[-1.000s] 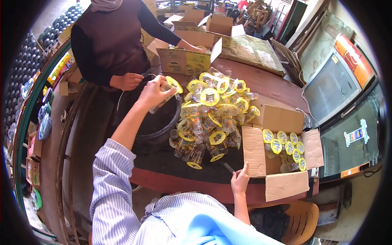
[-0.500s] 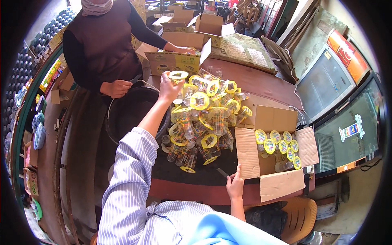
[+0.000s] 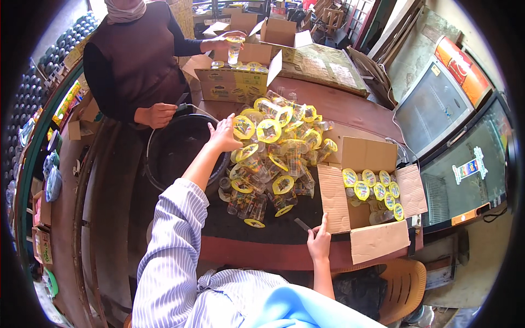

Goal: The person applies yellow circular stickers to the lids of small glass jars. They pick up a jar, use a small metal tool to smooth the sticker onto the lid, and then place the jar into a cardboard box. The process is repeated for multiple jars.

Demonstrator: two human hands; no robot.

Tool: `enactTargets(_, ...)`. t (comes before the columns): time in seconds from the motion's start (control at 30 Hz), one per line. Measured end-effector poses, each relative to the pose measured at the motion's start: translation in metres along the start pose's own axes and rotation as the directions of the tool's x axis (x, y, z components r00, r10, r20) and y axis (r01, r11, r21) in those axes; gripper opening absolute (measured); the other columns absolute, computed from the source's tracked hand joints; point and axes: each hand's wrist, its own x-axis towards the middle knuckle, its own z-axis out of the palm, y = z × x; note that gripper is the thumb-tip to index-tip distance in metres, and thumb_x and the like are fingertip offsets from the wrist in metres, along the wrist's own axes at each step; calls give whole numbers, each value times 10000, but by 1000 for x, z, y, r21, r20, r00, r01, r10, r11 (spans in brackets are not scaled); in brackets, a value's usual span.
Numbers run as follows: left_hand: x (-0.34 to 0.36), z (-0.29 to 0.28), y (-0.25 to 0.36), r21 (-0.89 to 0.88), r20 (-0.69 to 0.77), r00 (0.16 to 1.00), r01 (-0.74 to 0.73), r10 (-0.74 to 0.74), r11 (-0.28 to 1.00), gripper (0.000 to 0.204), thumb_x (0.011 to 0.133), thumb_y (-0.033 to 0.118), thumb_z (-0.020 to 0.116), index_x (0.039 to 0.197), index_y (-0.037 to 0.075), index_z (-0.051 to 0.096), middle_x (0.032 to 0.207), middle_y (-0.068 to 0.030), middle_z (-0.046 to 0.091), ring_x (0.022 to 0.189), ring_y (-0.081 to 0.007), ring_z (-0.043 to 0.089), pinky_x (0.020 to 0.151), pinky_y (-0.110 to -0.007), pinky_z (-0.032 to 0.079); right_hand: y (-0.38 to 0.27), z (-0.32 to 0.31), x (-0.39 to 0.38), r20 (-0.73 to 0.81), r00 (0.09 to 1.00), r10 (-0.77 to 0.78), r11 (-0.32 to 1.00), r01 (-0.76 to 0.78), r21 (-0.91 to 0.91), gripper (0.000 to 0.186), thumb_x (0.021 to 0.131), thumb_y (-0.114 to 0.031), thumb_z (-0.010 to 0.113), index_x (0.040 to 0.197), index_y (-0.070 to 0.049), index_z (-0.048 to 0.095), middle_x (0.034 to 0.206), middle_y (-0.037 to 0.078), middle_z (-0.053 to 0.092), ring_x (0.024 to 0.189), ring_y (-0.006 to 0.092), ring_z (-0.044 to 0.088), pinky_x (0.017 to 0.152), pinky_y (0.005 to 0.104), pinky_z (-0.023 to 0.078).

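My left hand (image 3: pixel 223 136) is at the left side of a heap of clear plastic cups (image 3: pixel 292 156) with yellow-rimmed lids. Its thumb stands apart, and its fingers are beside one cup lid (image 3: pixel 244 127), seemingly touching it. Low at the table's front, my right hand (image 3: pixel 319 243) grips a flat grey blade-like strip (image 3: pixel 301 223). The right index finger points up beside a flap of the open cardboard box (image 3: pixel 334 199). Inside that box, several lidded cups (image 3: pixel 362 190) stand upright and one or more lie on their side.
Across the table a co-worker (image 3: pixel 136 60) holds a lidded cup (image 3: pixel 234 52) above another carton (image 3: pixel 229 90), the other hand by a black bucket (image 3: pixel 180 156). Display fridges (image 3: pixel 435 101) line the right. An orange chair (image 3: pixel 404 290) stands near the front edge.
My left hand has come down from holding a cup up and its thumb is now spread. My right hand has shifted slightly. The co-worker's hand has risen from the carton with a cup.
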Motion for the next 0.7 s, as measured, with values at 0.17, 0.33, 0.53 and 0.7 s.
enactTargets(0.17, -12, -7, -21, -70, -111, 994, -18, 10, 997, 1019, 539, 327, 667, 1325, 28, 91, 1325, -167, 261, 1249, -310, 205, 989, -562, 51, 2, 5, -1, -7, 999, -41, 999, 41, 11, 740, 681, 20, 568, 1301, 28, 164, 612, 125, 563, 548, 276, 562, 561, 362, 445)
enactTargets(0.33, -52, -25, -21, -342, -316, 949, -127, 14, 931, 900, 618, 307, 663, 1296, 2, 157, 1269, -164, 314, 1213, -306, 255, 980, -536, 128, -3, 8, -11, -25, 1000, -2, 998, 4, 60, 703, 649, 45, 586, 1266, 51, 251, 611, 129, 562, 557, 258, 560, 560, 344, 446)
enactTargets(0.53, -113, -39, -24, -461, -507, 860, -319, 50, 828, 753, 675, 244, 674, 1243, -26, 260, 1209, -180, 375, 1159, -280, 334, 977, -353, 247, -3, 11, -27, 19, 1000, 25, 996, -26, 82, 570, 624, 24, 604, 1161, 56, 414, 579, 103, 548, 562, 263, 546, 921, 435, 322)
enactTargets(0.7, -148, -44, -18, -533, -454, 891, -244, -31, 810, 686, 685, 213, 675, 1231, 24, 305, 1183, -132, 426, 1062, -215, 403, 910, -343, 306, -17, -13, -38, -21, 995, 93, 950, -82, 302, 462, 668, 48, 601, 1114, 45, 483, 610, 61, 556, 538, 86, 508, 534, 233, 428)
